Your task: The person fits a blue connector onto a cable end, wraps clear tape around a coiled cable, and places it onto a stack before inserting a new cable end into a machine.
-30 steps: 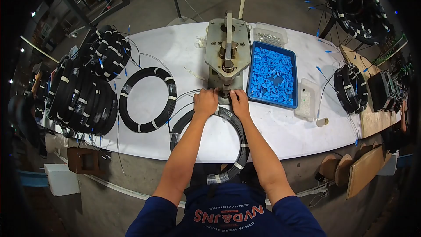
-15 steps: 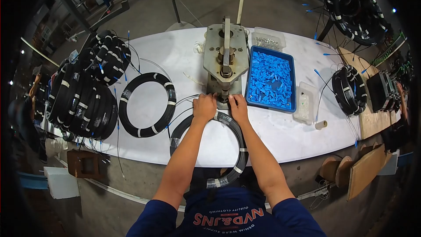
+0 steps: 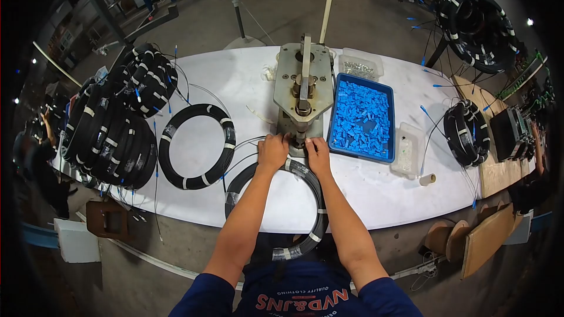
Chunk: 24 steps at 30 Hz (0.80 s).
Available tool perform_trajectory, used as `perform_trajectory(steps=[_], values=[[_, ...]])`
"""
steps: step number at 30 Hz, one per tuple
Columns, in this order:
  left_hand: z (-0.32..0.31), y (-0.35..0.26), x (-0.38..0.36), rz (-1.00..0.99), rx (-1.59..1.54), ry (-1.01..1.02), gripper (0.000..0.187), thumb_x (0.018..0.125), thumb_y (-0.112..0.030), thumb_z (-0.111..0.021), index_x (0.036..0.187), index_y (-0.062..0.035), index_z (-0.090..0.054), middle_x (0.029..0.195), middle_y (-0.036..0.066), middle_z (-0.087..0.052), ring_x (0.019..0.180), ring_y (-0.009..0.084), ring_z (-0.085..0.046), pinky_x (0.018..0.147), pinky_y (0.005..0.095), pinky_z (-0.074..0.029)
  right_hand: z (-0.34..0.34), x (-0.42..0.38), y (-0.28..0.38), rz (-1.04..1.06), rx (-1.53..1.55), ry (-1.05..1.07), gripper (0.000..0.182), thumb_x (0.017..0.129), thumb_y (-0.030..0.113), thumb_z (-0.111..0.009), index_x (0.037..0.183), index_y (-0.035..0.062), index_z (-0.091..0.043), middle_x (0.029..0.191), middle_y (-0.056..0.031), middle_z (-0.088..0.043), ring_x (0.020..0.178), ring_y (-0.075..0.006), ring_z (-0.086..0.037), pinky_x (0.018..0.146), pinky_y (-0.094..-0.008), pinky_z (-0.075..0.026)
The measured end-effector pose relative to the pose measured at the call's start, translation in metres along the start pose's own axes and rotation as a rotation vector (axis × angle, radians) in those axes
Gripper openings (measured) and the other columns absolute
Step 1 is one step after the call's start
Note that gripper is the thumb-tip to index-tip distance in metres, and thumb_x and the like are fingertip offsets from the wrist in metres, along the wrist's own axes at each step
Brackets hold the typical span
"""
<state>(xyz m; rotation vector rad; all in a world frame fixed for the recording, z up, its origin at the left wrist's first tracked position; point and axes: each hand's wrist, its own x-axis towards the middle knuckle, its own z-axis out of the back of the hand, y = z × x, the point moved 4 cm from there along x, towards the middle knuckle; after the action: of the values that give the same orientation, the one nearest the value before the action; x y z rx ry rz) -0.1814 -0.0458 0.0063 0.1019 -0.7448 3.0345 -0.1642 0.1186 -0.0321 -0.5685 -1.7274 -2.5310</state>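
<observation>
A metal hand press (image 3: 286, 98) with an upright lever stands on the white table. My left hand (image 3: 273, 151) is closed at the left of its base, fingers curled towards the die. At the right of the base my right hand (image 3: 318, 155) is closed too, thumb and fingers pinched close to the die. Whatever the fingers hold is too small or hidden to make out. Below my hands, a taped coil of black cable (image 3: 321, 199) lies under my forearms and overhangs the table's front edge. Thin cable ends (image 3: 242, 142) run from the left towards my left hand.
Another black coil (image 3: 166, 158) lies left, beside a heap of several coils (image 3: 111, 141). Right of the press are a blue tray (image 3: 362, 154) of small blue parts, two clear plastic boxes (image 3: 408, 151) (image 3: 376, 61) and a cardboard tube (image 3: 427, 180). More coils (image 3: 467, 135) stand far right.
The camera view has tilted slightly, so the scene sits lower. Both hands stay at the press base, with little visible change in their grip.
</observation>
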Motion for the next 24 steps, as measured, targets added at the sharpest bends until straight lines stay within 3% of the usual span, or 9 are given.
perform_trajectory(steps=[2, 11, 24], values=[[0.0032, -0.0031, -0.0028, -0.008, -0.006, 0.055, 0.038, 0.1, -0.034, -0.045, 0.105, -0.0057, -0.07, 0.094, 0.021, -0.067, 0.093, 0.0391, -0.061, 0.088, 0.0502, -0.044, -0.0001, -0.0011, -0.0008, -0.002, -0.009, 0.011, 0.024, 0.095, 0.021, -0.06, 0.09, -0.0023, -0.066, 0.088, -0.0147, -0.06, 0.087, -0.0303, -0.057, 0.08, -0.0368, -0.044], [0.0044, -0.0041, -0.0046, -0.017, -0.016, -0.013, 0.039, 0.1, -0.034, -0.047, 0.097, -0.0026, -0.07, 0.089, 0.021, -0.067, 0.092, 0.0387, -0.061, 0.086, 0.0505, -0.044, -0.0002, -0.001, -0.0012, 0.008, 0.034, 0.007, 0.024, 0.095, 0.021, -0.061, 0.093, -0.0024, -0.067, 0.088, -0.0143, -0.06, 0.084, -0.0287, -0.057, 0.078, -0.0349, -0.045], [0.0029, -0.0032, -0.0042, -0.018, -0.01, -0.009, 0.039, 0.1, -0.034, -0.047, 0.098, -0.0022, -0.07, 0.09, 0.021, -0.067, 0.093, 0.0378, -0.061, 0.088, 0.0498, -0.042, 0.0, -0.0032, -0.0016, -0.018, 0.065, -0.008, 0.025, 0.096, 0.021, -0.062, 0.093, -0.0031, -0.067, 0.087, -0.0121, -0.057, 0.082, -0.024, -0.056, 0.078, -0.0318, -0.044]])
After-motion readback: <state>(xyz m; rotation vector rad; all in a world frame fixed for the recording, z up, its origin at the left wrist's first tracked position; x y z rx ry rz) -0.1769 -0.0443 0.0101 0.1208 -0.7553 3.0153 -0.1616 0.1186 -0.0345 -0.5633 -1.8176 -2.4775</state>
